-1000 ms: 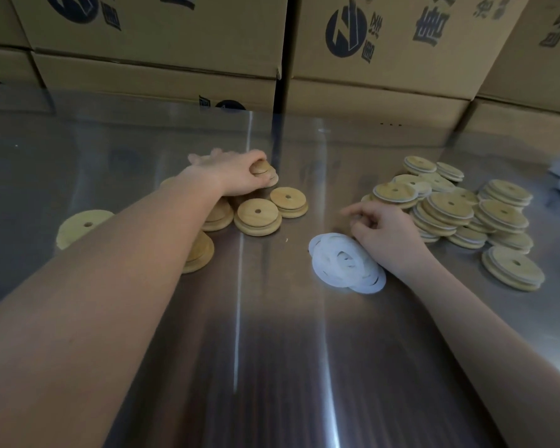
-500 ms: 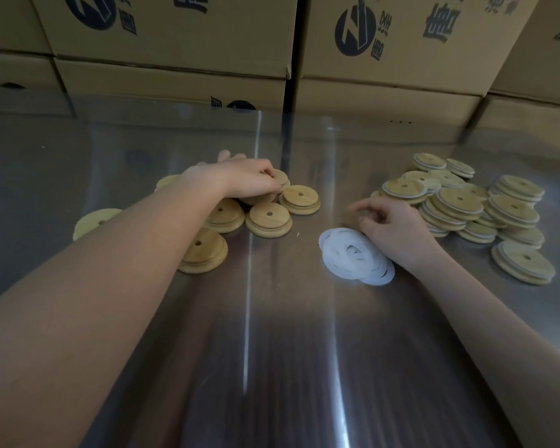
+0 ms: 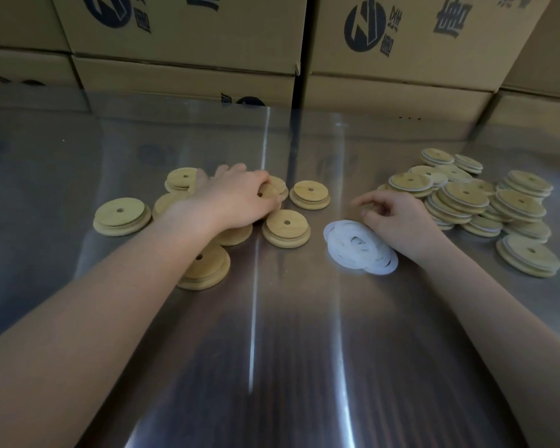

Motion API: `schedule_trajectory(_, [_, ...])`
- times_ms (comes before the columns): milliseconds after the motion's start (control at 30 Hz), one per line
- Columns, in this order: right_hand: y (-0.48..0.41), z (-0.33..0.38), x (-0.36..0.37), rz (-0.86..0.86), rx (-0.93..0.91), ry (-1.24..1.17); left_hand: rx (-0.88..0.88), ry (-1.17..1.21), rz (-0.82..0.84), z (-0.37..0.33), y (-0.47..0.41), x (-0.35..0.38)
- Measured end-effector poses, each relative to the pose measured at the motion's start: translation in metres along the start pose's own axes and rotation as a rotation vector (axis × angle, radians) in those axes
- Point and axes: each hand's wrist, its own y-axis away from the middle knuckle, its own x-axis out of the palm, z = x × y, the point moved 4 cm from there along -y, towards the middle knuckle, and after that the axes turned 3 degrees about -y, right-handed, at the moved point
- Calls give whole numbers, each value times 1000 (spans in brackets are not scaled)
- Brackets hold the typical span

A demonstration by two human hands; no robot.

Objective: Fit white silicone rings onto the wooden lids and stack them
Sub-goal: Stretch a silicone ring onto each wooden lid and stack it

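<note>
Gripping a bare lid [image 3: 270, 190] left of the ring pile [image 3: 359, 245], left hand [image 3: 233, 202] should lift cleanly; right hand [image 3: 401, 218], loosely curled, empty, should peel one ring.

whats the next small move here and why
Probably bring the round wooden lid gripped by the left hand toward the pile of white silicone rings: the right hand sits empty beside that pile, and the lid shows no ring.
</note>
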Motion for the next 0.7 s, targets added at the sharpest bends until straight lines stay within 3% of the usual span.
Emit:
schedule_trajectory(233, [3,9,-1,-34,-31,-38,56,-30,-86,-36,54,-2])
schedule_trajectory(433, [8,26,0,59,-101,2,43,-68,-268,-55,68,10])
schedule_trajectory(700, [12,33,2,183,-145,65,22,-72,-263,-46,60,18])
